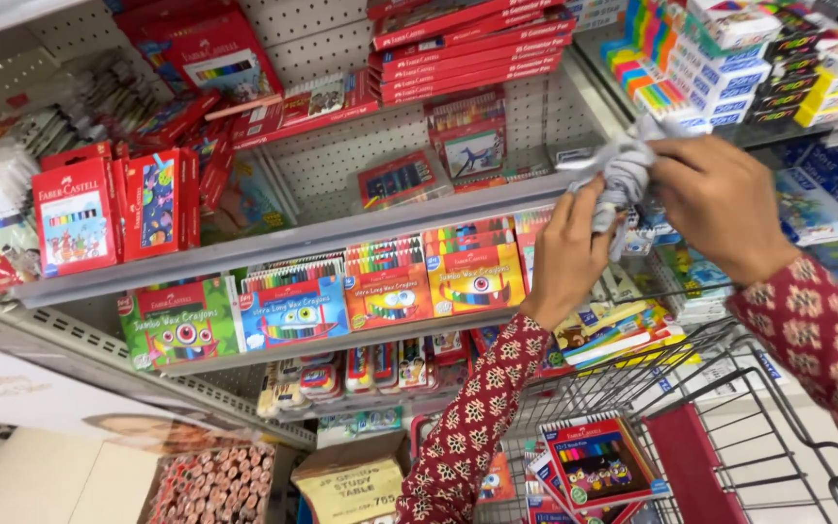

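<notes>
2 hands, left hand [566,260] and right hand [715,209], grip a grey cloth [621,175].

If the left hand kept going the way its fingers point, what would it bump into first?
The left hand points up, and its fingers already touch the grey cloth that both hands hold. Past that, probably the grey shelf edge, though depth is unclear.

Cloth: soft crumpled grey fabric rag [621,175], matt, creased.
Sleeves: dark red woven cloth sleeves with cream flower print [467,427], matt.
Shelves: grey painted metal shelf edges [283,247], smooth, dull sheen.
Back panel: pale perforated metal pegboard [341,160], matt.
Crayon boxes: bright printed cardboard crayon boxes [385,286], glossy.
Trolley: thin silver steel wire shopping trolley [729,388], shiny, with smooth red plastic flap.
Carton: brown corrugated cardboard carton [353,480], rough, matt.
</notes>
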